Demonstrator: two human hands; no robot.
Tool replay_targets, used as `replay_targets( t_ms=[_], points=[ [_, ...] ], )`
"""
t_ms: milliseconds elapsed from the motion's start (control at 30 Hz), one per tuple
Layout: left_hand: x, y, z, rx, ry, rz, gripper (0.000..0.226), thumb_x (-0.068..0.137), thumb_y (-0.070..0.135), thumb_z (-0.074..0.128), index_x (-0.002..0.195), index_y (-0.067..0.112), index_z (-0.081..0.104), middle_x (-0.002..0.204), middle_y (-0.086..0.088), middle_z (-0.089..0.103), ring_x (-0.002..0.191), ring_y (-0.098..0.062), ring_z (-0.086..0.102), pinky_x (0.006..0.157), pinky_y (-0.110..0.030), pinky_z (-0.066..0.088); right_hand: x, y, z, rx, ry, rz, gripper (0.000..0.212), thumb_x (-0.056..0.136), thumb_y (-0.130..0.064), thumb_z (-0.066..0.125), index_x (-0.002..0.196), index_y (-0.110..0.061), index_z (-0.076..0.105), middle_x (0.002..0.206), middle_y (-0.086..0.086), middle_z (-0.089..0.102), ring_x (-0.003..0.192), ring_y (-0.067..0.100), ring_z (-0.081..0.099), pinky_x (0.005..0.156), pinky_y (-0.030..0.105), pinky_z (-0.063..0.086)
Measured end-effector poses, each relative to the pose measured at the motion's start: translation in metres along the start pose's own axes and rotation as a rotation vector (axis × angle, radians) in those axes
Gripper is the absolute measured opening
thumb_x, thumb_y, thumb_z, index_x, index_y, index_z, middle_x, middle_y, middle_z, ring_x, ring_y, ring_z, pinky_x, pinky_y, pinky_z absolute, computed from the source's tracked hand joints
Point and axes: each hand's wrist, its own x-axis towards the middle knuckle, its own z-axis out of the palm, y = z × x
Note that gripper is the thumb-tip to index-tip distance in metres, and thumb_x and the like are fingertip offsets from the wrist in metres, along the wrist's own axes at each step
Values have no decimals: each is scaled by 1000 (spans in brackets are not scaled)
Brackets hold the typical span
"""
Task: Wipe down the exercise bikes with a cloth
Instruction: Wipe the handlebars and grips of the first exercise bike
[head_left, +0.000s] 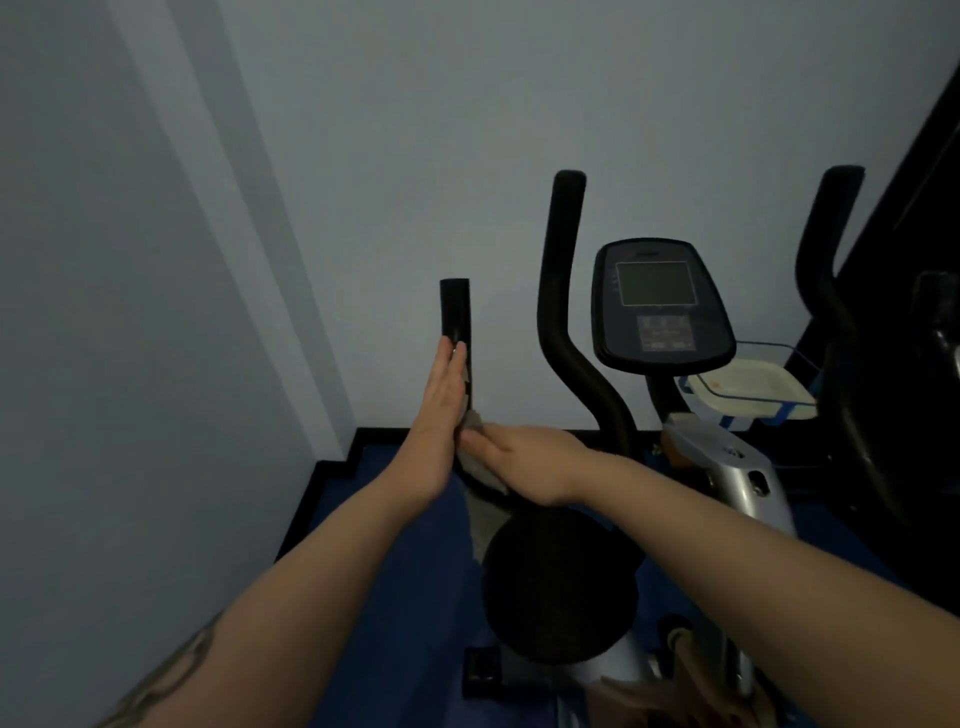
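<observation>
Head view, dim light. An exercise bike (717, 467) stands at the right centre of the frame against a pale wall (363, 156), on a blue floor (405, 571). Its console (660, 304) sits right of centre, and the round dark seat (558, 587) lies below the middle. A short black handlebar (455, 317) rises near the centre; its long axis runs close to vertical, top end free.

The left hand (439, 415) lies flat against the left side of this bar, fingers straight and together, pointing up the bar. It curls round nothing. The right hand (524, 460) reaches in from the lower right, fingers extended toward the bar's lower part, pressing a grey cloth (480, 467) against it. The cloth shows only as a crumpled edge between the two hands and a fold hanging below them; whether the right thumb pinches it cannot be told.

The cloth thus lies at the bar's lower part, just below the left hand's fingers and touching the right hand's. The uncovered length of bar extends straight upward from it. Judged from this, the next wipe would run along the bar's axis toward the top, the right hand being the one with the cloth.

A white tray (753, 389) in a blue-edged holder sits at the right, behind the console.
</observation>
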Motion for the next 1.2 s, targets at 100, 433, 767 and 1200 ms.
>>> replay_targets(
  t_ms=[100, 433, 767, 1200],
  points=[
    [-11, 4, -2, -119, 15, -49, 50, 103, 45, 24, 152, 36, 14, 144, 30, 23, 119, 21, 37, 78, 9, 30, -11, 8, -1, -108, -78, -8, 54, 96, -60, 31, 130, -18, 37, 108, 5, 61, 87, 16, 56, 69, 33, 40],
    [-11, 2, -19, -157, 79, -84, 52, 96, 53, 22, 138, 32, 45, 126, 20, 53, 106, 14, 51, 80, 0, 41, 23, -18, 0, 465, 147, 107, 61, 101, -54, 21, 130, -5, 41, 123, 14, 57, 113, 26, 54, 103, 41, 40],
    [0, 10, -37, -142, 113, -58, 51, 97, 58, 20, 144, 42, 34, 115, 37, 58, 103, 27, 38, 102, -17, 23, 70, -34, -33, 492, 451, 260, 56, 103, -49, 22, 137, -6, 29, 125, 21, 57, 109, 33, 57, 89, 39, 44],
    [-4, -4, -39, -268, -1, -90, 32, 75, 75, 27, 97, 69, 50, 107, 40, 58, 110, 16, 46, 106, -24, 23, 64, -41, -23, 482, 368, 384, 57, 103, -43, 29, 145, -4, 19, 134, 23, 46, 114, 35, 53, 90, 35, 42]
  ],
)
